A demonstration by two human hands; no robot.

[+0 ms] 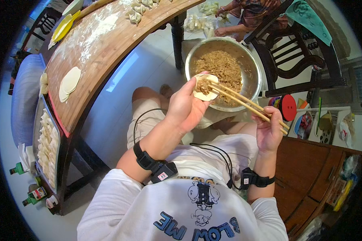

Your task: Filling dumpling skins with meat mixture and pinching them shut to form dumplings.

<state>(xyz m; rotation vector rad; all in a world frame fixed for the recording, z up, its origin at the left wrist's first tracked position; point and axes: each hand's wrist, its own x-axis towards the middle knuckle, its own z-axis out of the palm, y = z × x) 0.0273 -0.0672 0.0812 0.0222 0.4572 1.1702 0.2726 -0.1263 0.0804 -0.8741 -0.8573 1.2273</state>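
My left hand (186,103) holds a round dumpling wrapper (207,97) over the near left rim of a big metal bowl (251,80). Brown minced filling (221,64) covers much of the bowl's bottom, and a small lump of it lies on the wrapper. Closed around a pair of wooden chopsticks (245,102), my right hand (268,130) is to the right of the bowl's near rim. The chopsticks' tips touch the filling on the wrapper. Several loose wrappers (70,83) lie overlapping on the floured wooden board (96,66) to the left.
A tray of shaped dumplings (48,148) stands at the left, below the board's edge. More dumplings (134,15) sit on the board's far side, near a yellow dish (65,27). Another person's hand (222,32) is beyond the bowl, by plastic bags. A dark wooden chair (293,52) stands far right.
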